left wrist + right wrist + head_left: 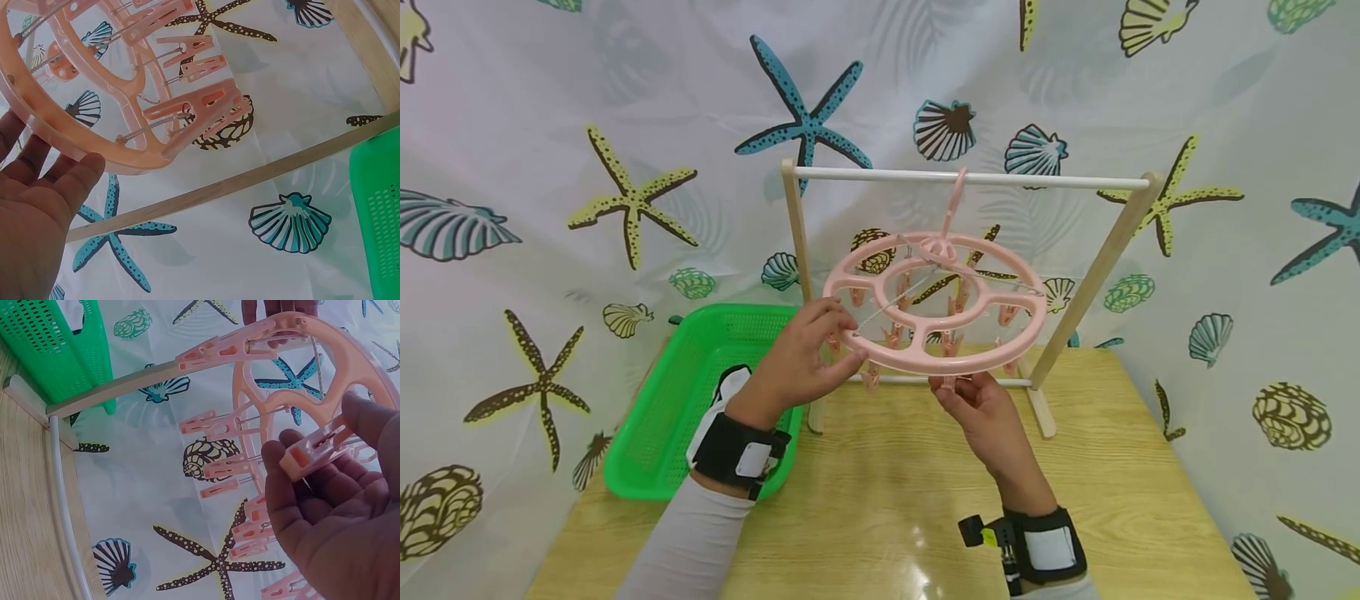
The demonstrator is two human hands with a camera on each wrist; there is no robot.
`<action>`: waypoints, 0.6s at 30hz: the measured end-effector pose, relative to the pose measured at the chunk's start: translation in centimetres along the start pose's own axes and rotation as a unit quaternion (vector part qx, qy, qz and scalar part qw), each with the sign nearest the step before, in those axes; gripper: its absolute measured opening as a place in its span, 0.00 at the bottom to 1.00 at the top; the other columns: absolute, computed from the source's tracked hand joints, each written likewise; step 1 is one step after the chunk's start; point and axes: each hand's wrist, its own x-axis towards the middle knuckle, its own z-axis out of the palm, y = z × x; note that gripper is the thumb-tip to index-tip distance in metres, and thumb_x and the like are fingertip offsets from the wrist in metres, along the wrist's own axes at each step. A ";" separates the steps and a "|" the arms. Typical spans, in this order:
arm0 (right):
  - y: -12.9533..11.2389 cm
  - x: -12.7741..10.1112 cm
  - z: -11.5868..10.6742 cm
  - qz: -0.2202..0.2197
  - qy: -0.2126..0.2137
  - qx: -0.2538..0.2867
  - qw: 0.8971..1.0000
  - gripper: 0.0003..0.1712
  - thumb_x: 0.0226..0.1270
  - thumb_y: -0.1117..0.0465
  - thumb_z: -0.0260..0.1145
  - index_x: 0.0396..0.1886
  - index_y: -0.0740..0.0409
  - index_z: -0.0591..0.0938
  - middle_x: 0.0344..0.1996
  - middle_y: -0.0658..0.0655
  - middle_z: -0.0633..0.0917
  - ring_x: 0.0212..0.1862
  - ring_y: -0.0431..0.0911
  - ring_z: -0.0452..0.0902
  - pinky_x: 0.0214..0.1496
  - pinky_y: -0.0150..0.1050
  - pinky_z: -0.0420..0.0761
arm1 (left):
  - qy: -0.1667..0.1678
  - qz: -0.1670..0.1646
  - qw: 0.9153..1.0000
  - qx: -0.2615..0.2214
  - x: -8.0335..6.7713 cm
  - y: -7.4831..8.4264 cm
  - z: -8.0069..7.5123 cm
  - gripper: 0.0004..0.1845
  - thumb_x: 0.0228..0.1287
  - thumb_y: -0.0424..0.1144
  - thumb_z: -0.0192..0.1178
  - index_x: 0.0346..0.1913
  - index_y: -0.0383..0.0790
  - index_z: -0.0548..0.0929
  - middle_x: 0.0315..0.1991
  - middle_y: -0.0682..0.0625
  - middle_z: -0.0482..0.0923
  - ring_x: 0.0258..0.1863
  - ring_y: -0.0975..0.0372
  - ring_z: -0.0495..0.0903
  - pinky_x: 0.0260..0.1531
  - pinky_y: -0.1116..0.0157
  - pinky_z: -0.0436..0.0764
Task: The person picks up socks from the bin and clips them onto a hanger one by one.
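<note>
A pink round clip hanger (977,364) hangs by its hook (956,200) from the white bar of a wooden stand. My left hand (805,354) holds its near left rim, with fingertips at the edge. Below the near rim my right hand (992,421) pinches one pink clothespin (312,450) between thumb and fingers. In the right wrist view this clothespin lies across my fingers and holds no cloth. Several other pink clothespins (203,112) dangle on short links around the ring.
A green perforated basket (647,417) stands on the left of the wooden table (880,517), with a white item with black trim (730,385) inside. The stand's right post (1093,279) rises beside the hanger. A curtain printed with shells and starfish (700,83) hangs behind.
</note>
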 end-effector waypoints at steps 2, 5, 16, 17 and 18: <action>-0.1 0.0 0.1 0.002 0.002 -0.017 1.000 0.21 0.73 0.66 0.62 0.63 0.67 0.72 0.51 0.68 0.79 0.53 0.53 0.78 0.52 0.35 0.79 | -0.002 0.002 1.000 0.000 0.0 -0.1 -0.1 0.14 0.62 0.42 0.68 0.44 0.36 0.82 0.52 0.42 0.74 0.49 0.53 0.72 0.47 0.54 0.76; -0.4 -0.1 0.2 0.003 0.010 -0.047 0.999 0.19 0.73 0.65 0.63 0.59 0.67 0.73 0.46 0.66 0.78 0.49 0.51 0.76 0.48 0.36 0.78 | -0.005 0.007 1.000 -0.002 0.1 -0.1 -0.2 0.14 0.61 0.41 0.69 0.44 0.35 0.81 0.50 0.43 0.75 0.48 0.54 0.72 0.46 0.55 0.76; -0.5 -0.3 0.4 -0.015 0.056 -0.074 0.996 0.11 0.72 0.65 0.63 0.51 0.63 0.77 0.36 0.61 0.76 0.37 0.49 0.73 0.37 0.38 0.76 | -0.019 0.013 1.000 -0.009 0.3 -0.1 -0.4 0.12 0.62 0.41 0.67 0.43 0.36 0.82 0.46 0.46 0.75 0.45 0.55 0.72 0.46 0.57 0.75; -0.5 -0.3 0.4 -0.013 0.059 -0.075 0.995 0.10 0.73 0.65 0.63 0.50 0.63 0.78 0.36 0.61 0.77 0.36 0.49 0.73 0.36 0.38 0.76 | -0.020 0.014 1.000 -0.010 0.4 -0.1 -0.4 0.12 0.62 0.41 0.67 0.42 0.36 0.82 0.46 0.46 0.75 0.44 0.56 0.72 0.46 0.57 0.75; -0.5 -0.3 0.4 -0.012 0.062 -0.074 0.995 0.10 0.73 0.65 0.63 0.50 0.63 0.78 0.35 0.61 0.77 0.35 0.49 0.74 0.35 0.38 0.75 | -0.021 0.014 1.000 -0.012 0.4 -0.1 -0.4 0.12 0.62 0.41 0.67 0.42 0.37 0.82 0.45 0.46 0.75 0.44 0.56 0.71 0.45 0.57 0.74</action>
